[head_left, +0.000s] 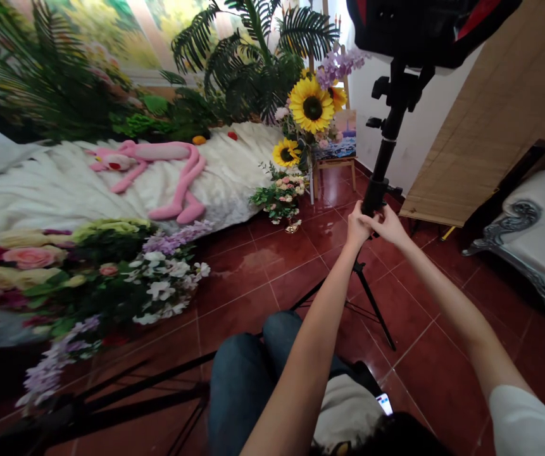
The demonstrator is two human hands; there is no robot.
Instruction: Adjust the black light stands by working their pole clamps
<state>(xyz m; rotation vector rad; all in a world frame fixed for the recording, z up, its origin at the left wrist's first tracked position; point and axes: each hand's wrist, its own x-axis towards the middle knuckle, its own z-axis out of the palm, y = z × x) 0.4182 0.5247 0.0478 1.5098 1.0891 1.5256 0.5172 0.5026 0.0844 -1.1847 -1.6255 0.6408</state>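
A black light stand (384,152) rises in front of me, leaning to the right in the view, with a large black and red lamp head (436,28) on top, cut off by the upper edge. My left hand (357,226) is wrapped round the lower part of the pole, just under a clamp knob. My right hand (388,225) closes on the same spot from the right, its fingers bent at the pole and touching my left hand. The fingertips are partly hidden. The stand's spread legs (377,307) rest on the red tiled floor (248,278).
On the left, a pink plush toy (158,152) lies on a white draped cloth (237,152). Artificial flowers (162,285) and sunflowers (313,104) stand around it. Another black tripod (125,405) crosses the lower left. A white sofa (542,228) and brown hanging panel (471,120) are right.
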